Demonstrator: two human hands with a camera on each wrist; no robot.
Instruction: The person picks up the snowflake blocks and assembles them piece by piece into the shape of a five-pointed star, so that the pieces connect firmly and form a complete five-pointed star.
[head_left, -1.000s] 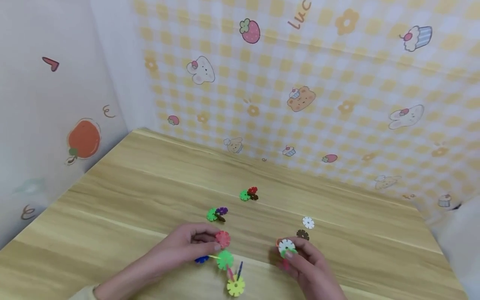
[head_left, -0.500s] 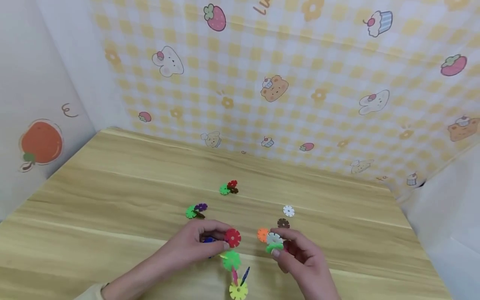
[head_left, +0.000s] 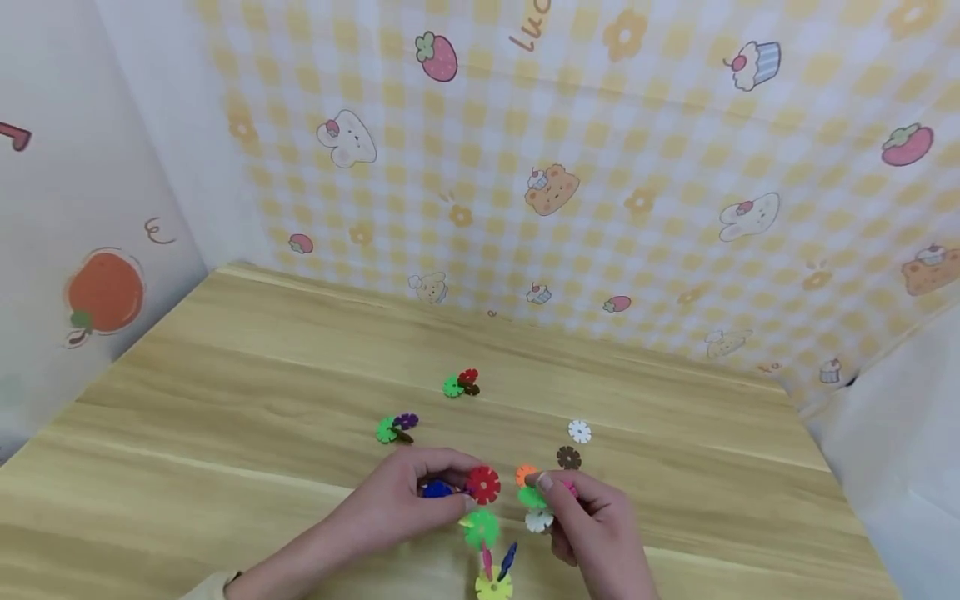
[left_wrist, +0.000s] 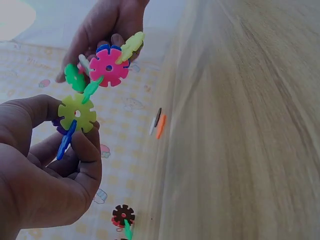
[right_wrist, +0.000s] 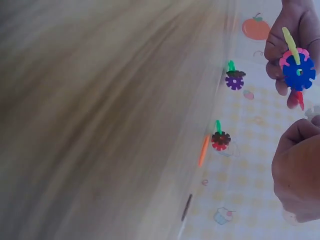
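Note:
Toothed plastic snowflake discs are slotted together in both hands. In the head view my left hand (head_left: 405, 496) pinches a joined cluster near a red disc (head_left: 483, 484); a green disc (head_left: 482, 528) and a yellow disc (head_left: 493, 585) continue it downward. My right hand (head_left: 596, 521), close on its right, pinches a smaller group with a light green disc (head_left: 532, 498), a white disc (head_left: 538, 522) and a pink disc (head_left: 570, 489). The left wrist view shows a larger pink disc (left_wrist: 109, 67) of the cluster. Fingers partly hide both groups.
On the wooden table (head_left: 262, 358) lie loose white (head_left: 580, 431), brown (head_left: 569, 457) and orange discs (head_left: 525, 476), beyond the right hand. Two small joined clusters, one green-purple-brown (head_left: 386, 430) and one green-red-brown (head_left: 453, 387), lie farther back. A checked wall covering (head_left: 487, 150) rises behind.
My hands have come closer together. The right hand has turned its group, so the green disc now sits above the white one. The head view has shifted.

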